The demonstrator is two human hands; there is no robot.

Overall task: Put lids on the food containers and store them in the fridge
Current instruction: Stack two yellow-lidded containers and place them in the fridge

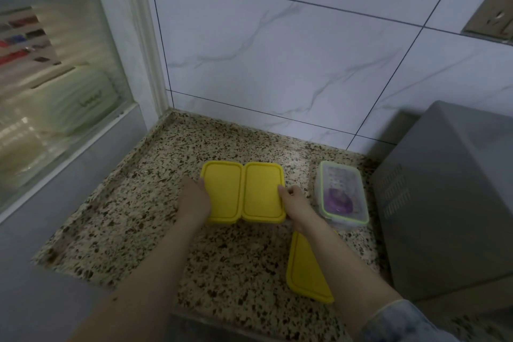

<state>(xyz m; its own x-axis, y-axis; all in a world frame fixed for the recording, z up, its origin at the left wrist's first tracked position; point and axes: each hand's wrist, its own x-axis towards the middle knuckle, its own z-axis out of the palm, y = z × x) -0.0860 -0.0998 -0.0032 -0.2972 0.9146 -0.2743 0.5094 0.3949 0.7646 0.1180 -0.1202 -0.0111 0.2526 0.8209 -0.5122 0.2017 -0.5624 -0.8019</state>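
Observation:
Two yellow-lidded containers stand side by side on the speckled granite counter: the left container and the right container. My left hand grips the left container's outer edge. My right hand holds the right container's outer edge, fingertips on its lid. A third yellow lid or lidded container lies nearer me, partly under my right forearm. A clear container with a green-rimmed lid stands to the right with something purple inside.
A grey microwave-like box fills the right side of the counter. White marbled wall tiles rise behind. A glass window or partition stands at the left above a grey ledge. A wall socket sits at upper right.

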